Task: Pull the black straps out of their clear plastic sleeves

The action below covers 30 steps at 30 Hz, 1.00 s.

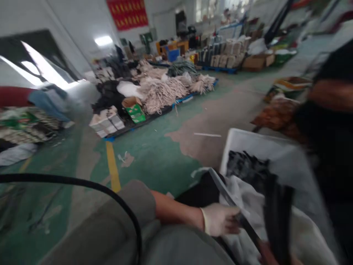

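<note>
My left hand point(222, 219), in a whitish glove, is closed around a long, narrow flat strip point(224, 189). The strip slants from a grey upper end down to a darker lower end. At the bottom edge, my right hand point(268, 254) is blurred and partly cut off, close to the strip's lower end. Black strips point(278, 217) stand up from it, with skin showing on both sides of their base. Beneath is white sheeting point(242, 195) by a pale bin point(286, 154), where more black pieces point(245, 167) lie.
A black cable point(82, 183) arcs across the lower left. Beyond the green floor, a pallet point(132, 129) carries cream rope bundles point(158, 94) and a green carton point(135, 109). A person in dark clothing point(331, 147) is close on the right, near a reddish-brown heap point(275, 114).
</note>
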Available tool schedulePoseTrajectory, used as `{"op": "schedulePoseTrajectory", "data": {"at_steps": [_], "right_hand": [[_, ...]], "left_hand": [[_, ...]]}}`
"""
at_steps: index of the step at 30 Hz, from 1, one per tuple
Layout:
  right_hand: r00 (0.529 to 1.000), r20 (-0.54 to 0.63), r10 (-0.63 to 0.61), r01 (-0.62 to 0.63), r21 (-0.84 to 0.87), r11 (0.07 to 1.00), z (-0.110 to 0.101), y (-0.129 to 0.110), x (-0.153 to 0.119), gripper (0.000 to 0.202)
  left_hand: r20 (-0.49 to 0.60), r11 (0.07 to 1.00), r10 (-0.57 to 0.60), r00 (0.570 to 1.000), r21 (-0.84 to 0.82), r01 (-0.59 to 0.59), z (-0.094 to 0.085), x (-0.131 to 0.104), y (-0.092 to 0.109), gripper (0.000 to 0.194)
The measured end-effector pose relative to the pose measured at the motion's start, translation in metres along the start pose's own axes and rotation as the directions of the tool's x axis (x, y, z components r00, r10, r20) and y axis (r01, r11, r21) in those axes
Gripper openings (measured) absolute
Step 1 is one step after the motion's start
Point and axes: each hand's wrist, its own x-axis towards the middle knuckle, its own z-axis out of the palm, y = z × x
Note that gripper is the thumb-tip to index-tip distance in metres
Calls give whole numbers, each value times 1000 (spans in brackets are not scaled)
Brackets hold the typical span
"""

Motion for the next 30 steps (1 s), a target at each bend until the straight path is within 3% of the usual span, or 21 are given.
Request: {"op": "schedulePoseTrajectory", "data": {"at_steps": [2,5,8,12,14,17,19,23,26,30], "right_hand": [[993,53,108,-109,13,994,-26,5,-33,43],[977,108,184,-197,121,973,-42,-3,-56,44],[970,81,229,-236,94,967,-43,-7,-64,42],[985,1,173,-172,48,984,-37,-11,-65,36],[987,12,160,-161,99,982,-35,-12,-64,34],[975,86,207,-220,181,959,-40,-8,-71,35],[966,96,240,-252,155,955,-44,-4,-76,36],[977,37,210,-212,54,976,-38,-6,-71,36],[980,32,196,-198,96,976,-34,-10,-65,36],[969,90,229,-243,224,944,-45,1,-82,36]], "left_hand": [[8,1000,-6,1000,5,6,11,-18,-3,33],[7,1000,2,1000,-6,-2,17,-38,7,28],[16,999,-28,999,-24,28,17,-47,9,25],[101,991,-135,986,40,131,21,-52,-4,27],[98,993,-112,989,43,109,23,-52,-2,25],[28,1000,15,999,-4,-14,22,-52,15,21],[-7,997,72,997,-23,-72,19,-53,23,21],[88,999,-4,996,44,0,21,-53,9,29],[158,996,-42,986,82,29,25,-53,0,30],[48,999,34,998,21,-35,25,-54,17,25]]}}
